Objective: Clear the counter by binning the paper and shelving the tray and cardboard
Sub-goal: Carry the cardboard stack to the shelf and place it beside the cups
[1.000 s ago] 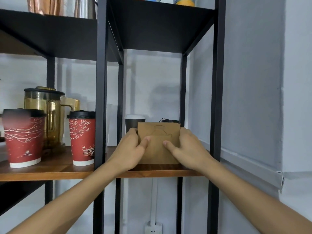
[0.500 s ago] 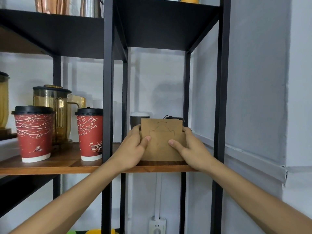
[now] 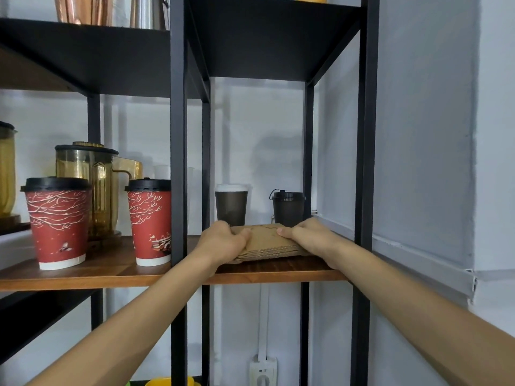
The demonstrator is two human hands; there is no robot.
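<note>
I am seeing one cardboard (image 3: 268, 240) stack, lying nearly flat on the wooden shelf (image 3: 117, 270), right bay, near the front edge. Its corrugated edges are facing me; layer count not readable. Faint cut lines are showing on the top sheet, no print. Left hand (image 3: 223, 243) is curling around the stack's left end, thumb on top. Right hand (image 3: 312, 236) is gripping the right end, thumb lying across the top. Both are closing on it. Cups I am counting: two red cups (image 3: 58, 222) with white branch pattern and black lids, left bay; one dark cup (image 3: 231, 204) with a white lid and one black cup (image 3: 288, 207) with a black lid, behind the cardboard. One amber pitcher (image 3: 89, 176) is standing behind the red cups. I am reading no brand or lettering anywhere.
</note>
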